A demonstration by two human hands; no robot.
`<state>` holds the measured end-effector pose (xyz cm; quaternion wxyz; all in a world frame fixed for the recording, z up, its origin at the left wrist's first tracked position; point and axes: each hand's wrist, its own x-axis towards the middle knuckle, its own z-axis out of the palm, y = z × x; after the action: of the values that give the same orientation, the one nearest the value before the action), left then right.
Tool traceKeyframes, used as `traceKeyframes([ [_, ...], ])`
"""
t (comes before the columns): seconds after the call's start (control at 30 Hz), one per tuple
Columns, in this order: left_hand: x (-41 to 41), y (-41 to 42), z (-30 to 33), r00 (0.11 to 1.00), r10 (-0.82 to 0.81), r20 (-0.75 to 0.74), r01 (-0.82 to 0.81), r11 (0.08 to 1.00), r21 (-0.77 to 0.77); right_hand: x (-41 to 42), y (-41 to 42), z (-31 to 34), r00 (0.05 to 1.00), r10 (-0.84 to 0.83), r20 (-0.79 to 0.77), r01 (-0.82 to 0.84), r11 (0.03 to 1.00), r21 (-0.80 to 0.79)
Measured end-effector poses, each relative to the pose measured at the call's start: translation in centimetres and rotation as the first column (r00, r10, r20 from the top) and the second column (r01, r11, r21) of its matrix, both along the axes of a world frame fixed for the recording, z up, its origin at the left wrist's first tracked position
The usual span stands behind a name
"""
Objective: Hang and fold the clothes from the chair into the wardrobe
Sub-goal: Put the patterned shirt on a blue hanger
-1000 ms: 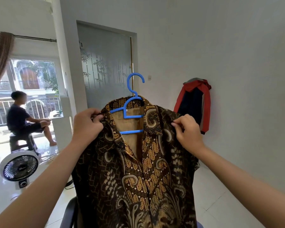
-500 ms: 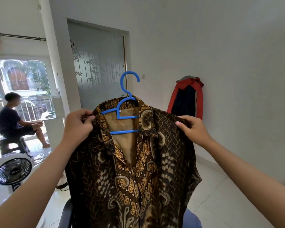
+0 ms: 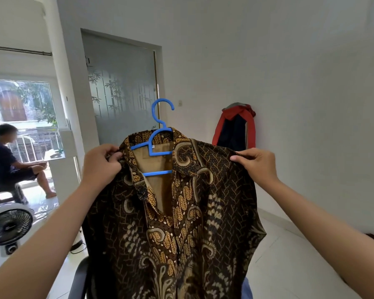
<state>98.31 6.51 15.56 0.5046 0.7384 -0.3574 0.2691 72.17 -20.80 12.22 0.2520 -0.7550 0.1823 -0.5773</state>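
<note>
A dark brown batik shirt (image 3: 181,223) with gold patterns hangs in front of me on a blue plastic hanger (image 3: 159,134), whose hook sticks up above the collar. My left hand (image 3: 100,167) grips the shirt's left shoulder next to the collar. My right hand (image 3: 256,164) pinches the right shoulder seam. The shirt front faces me, its collar open. Below the shirt the dark arm of the chair (image 3: 79,279) shows. The wardrobe is out of view.
A frosted glass door (image 3: 121,83) stands behind the shirt. A red and navy jacket (image 3: 235,128) hangs on the white wall at the right. At the left a person (image 3: 7,158) sits by a window, with a floor fan (image 3: 8,227) on the white tiles.
My right hand slid outward along the shirt's right shoulder, spreading the fabric over the hanger. My view has turned slightly, shifting the room leftward.
</note>
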Motion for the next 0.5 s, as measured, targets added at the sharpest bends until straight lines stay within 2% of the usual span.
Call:
traceKeyframes([
  [0.13,-2.5,0.0,0.4,0.999,0.009,0.050,-0.010,1.000,0.020,-3.2,0.5,0.7,1.000,-0.016,0.008,0.016,1.000,-0.001],
  [0.27,-6.6,-0.4,0.4,0.999,0.017,0.038,-0.017,1.000,-0.009,-6.8,2.1,-0.4,0.997,-0.074,0.013,0.074,0.997,-0.025],
  [0.43,-11.5,-0.7,0.6,1.000,0.009,0.015,-0.008,0.998,-0.064,-11.4,4.8,-3.8,0.982,-0.069,-0.176,0.061,0.997,-0.052],
  [0.5,-12.8,-0.1,0.6,1.000,-0.016,0.024,0.018,0.997,-0.078,-13.5,5.6,-4.5,0.984,-0.064,-0.169,0.060,0.998,-0.028],
])
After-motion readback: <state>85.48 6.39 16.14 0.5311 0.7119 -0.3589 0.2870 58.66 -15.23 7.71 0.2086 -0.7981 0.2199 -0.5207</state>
